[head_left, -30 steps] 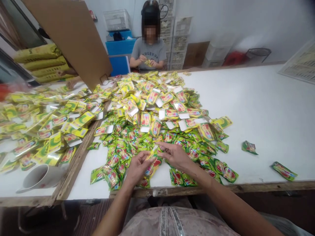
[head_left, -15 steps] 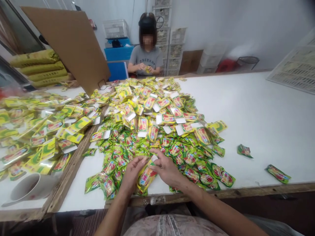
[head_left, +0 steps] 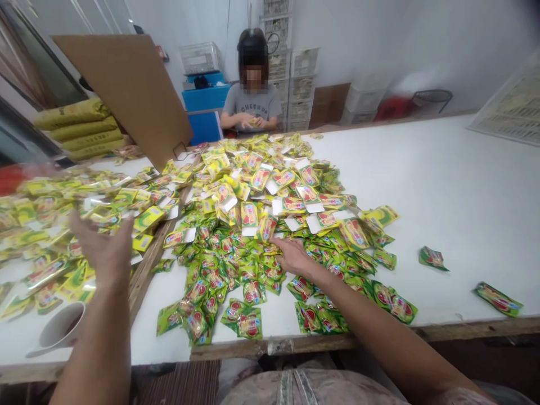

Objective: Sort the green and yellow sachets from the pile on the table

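Over the left part of the table, my left hand [head_left: 103, 247] is open, with fingers spread and slightly blurred; no carton shows in it. Beneath it lies a heap of yellow cartons [head_left: 147, 218]. My right hand [head_left: 294, 256] reaches into the middle pile, index finger stretched to the lower end of a yellow carton [head_left: 267, 226] and thumb apart below. I cannot tell whether the finger presses on that carton. Around this hand lie many green sachets [head_left: 253, 292] with red fruit pictures. More yellow cartons with white open flaps [head_left: 250, 215] sit just beyond them.
A wooden strip [head_left: 147, 270] divides the white table [head_left: 442, 185]. At left stands a white cup [head_left: 61, 326]. Two loose sachets [head_left: 433, 257] lie at right, near a white crate [head_left: 510, 109]. A co-worker [head_left: 252, 107] sits opposite, beside a cardboard sheet [head_left: 130, 90].
The carton held between both hands is gone from them. My left hand has swung left over the carton heap and opened. My right hand has moved forward to another carton.
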Demonstrator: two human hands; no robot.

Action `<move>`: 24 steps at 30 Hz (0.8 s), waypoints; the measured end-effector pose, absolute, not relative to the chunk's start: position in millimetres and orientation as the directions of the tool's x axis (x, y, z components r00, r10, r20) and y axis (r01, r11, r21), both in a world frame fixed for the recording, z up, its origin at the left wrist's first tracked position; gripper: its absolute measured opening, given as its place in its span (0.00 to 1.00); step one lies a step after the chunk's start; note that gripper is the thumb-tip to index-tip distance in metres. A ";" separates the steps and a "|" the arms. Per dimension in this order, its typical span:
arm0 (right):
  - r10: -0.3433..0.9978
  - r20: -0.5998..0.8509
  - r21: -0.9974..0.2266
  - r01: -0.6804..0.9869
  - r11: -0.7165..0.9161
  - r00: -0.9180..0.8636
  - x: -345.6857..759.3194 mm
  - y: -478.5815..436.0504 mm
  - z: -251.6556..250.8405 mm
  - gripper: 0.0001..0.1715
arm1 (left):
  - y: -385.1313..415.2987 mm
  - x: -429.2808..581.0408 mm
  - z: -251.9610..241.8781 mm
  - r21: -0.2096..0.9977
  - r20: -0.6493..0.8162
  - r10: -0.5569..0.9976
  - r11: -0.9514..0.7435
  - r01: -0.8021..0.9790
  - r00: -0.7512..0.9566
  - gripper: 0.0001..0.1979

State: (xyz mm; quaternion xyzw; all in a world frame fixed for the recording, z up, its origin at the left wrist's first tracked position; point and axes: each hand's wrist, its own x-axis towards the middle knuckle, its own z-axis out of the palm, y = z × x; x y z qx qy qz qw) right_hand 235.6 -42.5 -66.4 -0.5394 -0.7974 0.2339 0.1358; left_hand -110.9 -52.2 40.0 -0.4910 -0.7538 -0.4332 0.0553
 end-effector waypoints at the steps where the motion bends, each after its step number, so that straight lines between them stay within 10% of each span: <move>1: 0.922 -0.008 -0.508 0.796 0.329 -0.386 235.9 -41.9 -70.2 0.20 | -53.2 -97.1 35.0 0.583 0.510 0.693 0.157 0.797 -0.510 0.27; 5: 0.943 0.079 -0.546 0.777 0.312 -0.324 243.9 -47.8 -75.0 0.13 | -72.4 -8.4 -11.1 0.526 0.258 0.962 -0.062 0.848 -0.090 0.12; 8: 0.972 0.105 -0.707 0.671 0.223 -0.212 255.1 -56.7 -71.2 0.13 | -83.2 52.0 -45.5 0.415 0.165 0.909 -0.417 0.809 0.384 0.19; 12: 0.988 0.032 -0.871 0.482 0.101 -0.149 269.5 -70.4 -68.5 0.15 | -72.4 85.4 -68.1 0.311 0.094 0.826 -0.555 0.772 0.556 0.20; 17: 0.989 -0.072 -0.949 0.313 -0.029 -0.129 281.3 -84.9 -64.1 0.17 | -59.6 82.6 -71.2 0.627 0.065 0.951 -0.275 0.729 0.303 0.08; 20: 0.966 -0.140 -0.984 0.139 -0.111 -0.216 281.1 -89.8 -56.3 0.19 | -69.8 81.7 -68.9 0.923 -0.094 0.968 -0.002 0.385 0.231 0.09; 24: 0.874 -0.194 -0.981 0.117 -0.157 -0.447 274.4 -91.6 -53.9 0.19 | -93.2 83.4 -66.5 0.955 -0.252 0.918 0.288 -0.077 0.307 0.16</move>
